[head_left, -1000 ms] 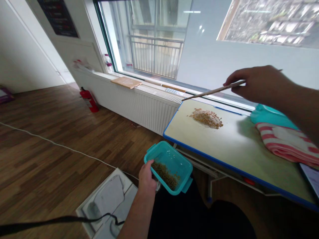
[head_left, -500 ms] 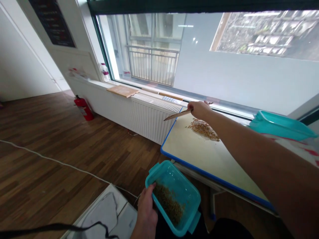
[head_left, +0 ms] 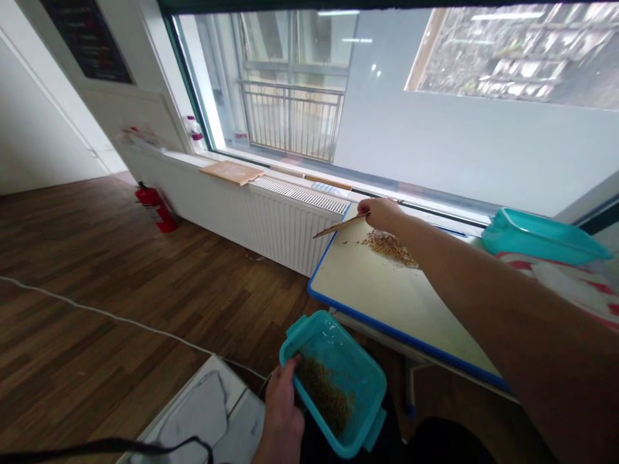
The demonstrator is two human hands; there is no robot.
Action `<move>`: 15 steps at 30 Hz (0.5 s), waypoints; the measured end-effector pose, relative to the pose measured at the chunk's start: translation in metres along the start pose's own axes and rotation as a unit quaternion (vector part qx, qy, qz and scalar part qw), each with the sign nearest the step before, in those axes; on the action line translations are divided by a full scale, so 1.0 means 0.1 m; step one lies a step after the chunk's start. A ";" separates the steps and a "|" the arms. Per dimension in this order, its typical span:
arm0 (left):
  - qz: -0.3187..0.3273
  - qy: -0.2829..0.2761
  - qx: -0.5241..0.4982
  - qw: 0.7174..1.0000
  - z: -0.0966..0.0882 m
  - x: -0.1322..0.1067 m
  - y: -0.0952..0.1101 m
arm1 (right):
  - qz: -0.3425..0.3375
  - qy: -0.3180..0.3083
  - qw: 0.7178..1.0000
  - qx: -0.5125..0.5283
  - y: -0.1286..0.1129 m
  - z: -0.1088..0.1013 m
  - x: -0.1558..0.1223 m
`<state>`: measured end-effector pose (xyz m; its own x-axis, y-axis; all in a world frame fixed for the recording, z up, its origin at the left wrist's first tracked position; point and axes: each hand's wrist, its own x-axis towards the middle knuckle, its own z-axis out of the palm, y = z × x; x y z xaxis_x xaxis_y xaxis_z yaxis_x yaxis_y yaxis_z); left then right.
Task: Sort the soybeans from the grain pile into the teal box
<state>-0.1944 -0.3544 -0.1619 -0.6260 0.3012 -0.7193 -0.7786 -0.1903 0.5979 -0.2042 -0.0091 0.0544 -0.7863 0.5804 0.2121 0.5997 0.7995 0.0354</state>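
My left hand [head_left: 283,403] grips the left rim of a turquoise plastic basin [head_left: 360,361], thumb inside the wall. Small yellow-brown grains [head_left: 326,393] lie along the basin's near left side. Out over the far part of the table [head_left: 372,303], my right hand [head_left: 380,212] is closed on a thin, flat brown piece that looks like cardboard [head_left: 336,227]. Its free end points left past the table's corner. Just below that hand, a heap of orange-brown kernels [head_left: 389,248] is spread on the pale tabletop, partly hidden by my forearm.
A second turquoise basin [head_left: 541,235] stands at the table's far right, by a red-and-white bag [head_left: 570,283]. Beyond the table run a radiator [head_left: 290,225] and a sill with a wooden board [head_left: 232,171]. A fire extinguisher [head_left: 157,207] and a white cable [head_left: 120,317] are on the floor.
My right hand has shifted slightly left with the flat piece, whose tip sits a little lower. A few kernels now lie left of the heap. The left hand keeps its hold on the basin.
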 end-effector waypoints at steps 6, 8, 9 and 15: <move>-0.072 0.015 -0.027 0.997 0.09 -0.10 0.02 | -0.023 -0.012 0.999 0.026 0.09 -0.04 -0.13; -0.079 0.007 -0.026 0.997 0.12 -0.16 0.02 | -0.026 -0.018 0.999 0.030 0.11 -0.04 -0.18; -0.078 0.003 -0.021 0.997 0.13 -0.18 0.02 | -0.025 -0.019 0.999 0.031 0.12 -0.04 -0.21; -0.071 0.007 0.009 0.997 0.14 -0.23 0.01 | -0.009 -0.030 0.999 0.016 0.12 -0.07 -0.41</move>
<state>-0.1802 -0.3487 -0.1403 -0.5093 0.3116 -0.8022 -0.8591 -0.1289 0.4954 -0.1642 -0.0245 0.0530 -0.8045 0.5741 0.1520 0.5818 0.8133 0.0077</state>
